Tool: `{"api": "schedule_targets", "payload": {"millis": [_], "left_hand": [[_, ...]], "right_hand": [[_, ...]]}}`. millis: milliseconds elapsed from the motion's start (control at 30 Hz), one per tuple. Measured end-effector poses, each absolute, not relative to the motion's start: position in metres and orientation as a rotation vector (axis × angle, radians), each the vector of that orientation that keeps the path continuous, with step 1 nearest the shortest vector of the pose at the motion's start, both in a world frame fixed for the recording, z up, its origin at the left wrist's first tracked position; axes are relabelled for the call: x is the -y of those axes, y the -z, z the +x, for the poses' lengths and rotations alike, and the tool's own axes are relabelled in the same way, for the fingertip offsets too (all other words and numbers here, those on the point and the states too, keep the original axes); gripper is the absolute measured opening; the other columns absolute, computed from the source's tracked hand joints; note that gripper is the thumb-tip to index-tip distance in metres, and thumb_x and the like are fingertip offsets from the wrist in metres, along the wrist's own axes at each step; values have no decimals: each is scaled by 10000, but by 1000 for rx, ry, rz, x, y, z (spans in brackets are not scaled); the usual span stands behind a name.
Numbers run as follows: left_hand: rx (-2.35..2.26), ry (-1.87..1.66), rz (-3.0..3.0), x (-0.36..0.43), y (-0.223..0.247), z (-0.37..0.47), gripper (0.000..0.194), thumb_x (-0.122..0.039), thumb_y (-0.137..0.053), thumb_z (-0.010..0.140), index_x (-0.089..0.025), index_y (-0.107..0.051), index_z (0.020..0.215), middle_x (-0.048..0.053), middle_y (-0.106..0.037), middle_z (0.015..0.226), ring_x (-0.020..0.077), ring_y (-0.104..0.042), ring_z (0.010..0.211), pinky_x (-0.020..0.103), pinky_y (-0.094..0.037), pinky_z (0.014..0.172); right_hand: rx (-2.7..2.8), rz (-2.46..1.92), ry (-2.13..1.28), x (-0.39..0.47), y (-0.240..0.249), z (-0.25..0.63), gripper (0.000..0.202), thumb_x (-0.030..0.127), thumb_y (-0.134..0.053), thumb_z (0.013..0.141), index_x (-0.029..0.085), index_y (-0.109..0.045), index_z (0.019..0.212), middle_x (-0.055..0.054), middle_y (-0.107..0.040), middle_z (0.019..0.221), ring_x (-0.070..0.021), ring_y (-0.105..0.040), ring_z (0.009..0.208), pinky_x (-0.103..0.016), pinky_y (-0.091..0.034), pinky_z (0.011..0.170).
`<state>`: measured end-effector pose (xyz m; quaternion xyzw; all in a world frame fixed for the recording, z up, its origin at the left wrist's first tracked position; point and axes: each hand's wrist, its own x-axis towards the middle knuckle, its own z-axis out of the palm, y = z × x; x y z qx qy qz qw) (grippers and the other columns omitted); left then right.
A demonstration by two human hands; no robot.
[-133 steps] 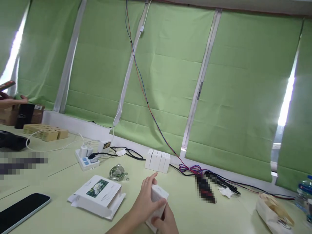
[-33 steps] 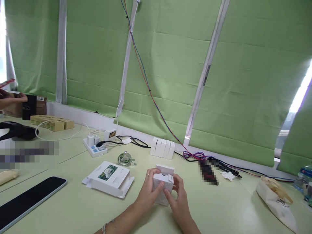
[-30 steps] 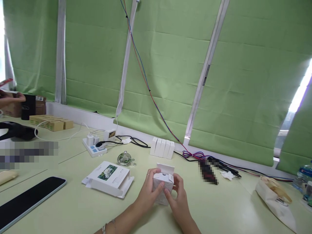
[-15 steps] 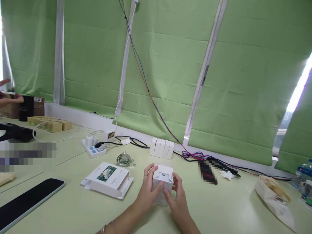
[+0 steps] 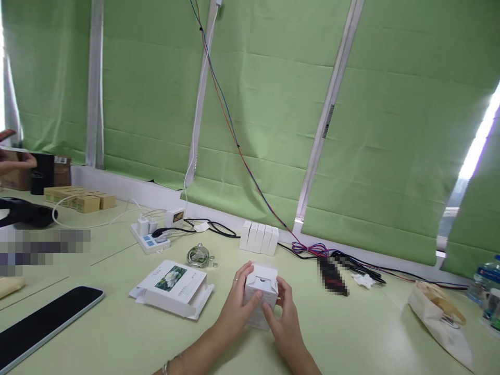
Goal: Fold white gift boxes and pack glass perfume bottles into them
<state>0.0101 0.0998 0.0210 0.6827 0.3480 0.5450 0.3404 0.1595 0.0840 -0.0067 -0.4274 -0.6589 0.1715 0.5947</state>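
Note:
A small white box [image 5: 261,297] stands upright on the pale table, its upper flap raised at the back. My left hand [image 5: 237,302] grips its left side, thumb on the front face. On the right side my right hand [image 5: 286,312] holds the same box, with its thumb also on the front. To the left lies an open white carton [image 5: 172,286] with a white flower picture. Behind that carton sits a round glass bottle [image 5: 198,255] with small pieces beside it. Several slim white boxes [image 5: 258,238] stand in a row behind my hands.
A power strip [image 5: 150,239] with chargers and cables is at the back left. A dark phone-like slab [image 5: 47,323] lies front left; a cloth bag [image 5: 441,323] lies right. Another person's hand [image 5: 15,160] is at far left, near yellow boxes [image 5: 80,198].
My left index finger has shifted slightly at the box's upper left edge. The other person's hand at far left has moved a little. The box stays in place.

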Motion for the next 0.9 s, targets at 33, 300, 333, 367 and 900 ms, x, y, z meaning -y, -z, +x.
{"api": "schedule_targets", "payload": {"millis": [33,300,333,367,900], "left_hand": [[-906,-1419,1774,-100,-22,10,547,-492,-533,827,-199,-408,1271,135,-272,1442,291,-235,1349,453,-213,1105],[-961,-1395,1744,-99,-24,10,542,-469,-561,805,-204,-426,1258,125,-381,1340,296,-353,1271,446,-297,1061],[-974,-1386,1738,-99,-24,10,538,-471,-562,804,-209,-429,1254,122,-398,1314,293,-383,1245,441,-322,1044],[-986,-1379,1732,-98,-25,10,531,-473,-560,805,-214,-432,1250,117,-412,1289,289,-412,1216,434,-347,1024],[-1082,-1353,1974,-100,-23,5,449,-452,-509,840,-262,-443,1242,88,-412,1238,281,-393,1189,475,-352,1005]], "right_hand": [[1533,-991,-405,-84,7,159,453,298,-556,837,210,-382,1245,-109,-600,1175,-221,-631,963,-326,-542,755],[1561,-1017,-438,-83,8,160,440,321,-526,856,224,-349,1247,-104,-567,1211,-212,-609,993,-334,-530,789],[1563,-1021,-443,-83,8,160,435,322,-523,858,226,-348,1244,-103,-565,1211,-212,-608,991,-337,-528,792],[1562,-1025,-445,-83,8,160,430,324,-521,860,228,-347,1242,-102,-563,1210,-213,-607,990,-342,-527,796],[1652,-1025,2,-87,6,167,431,319,-538,845,220,-373,1230,-116,-491,1157,-271,-501,1088,-472,-467,898]]}}
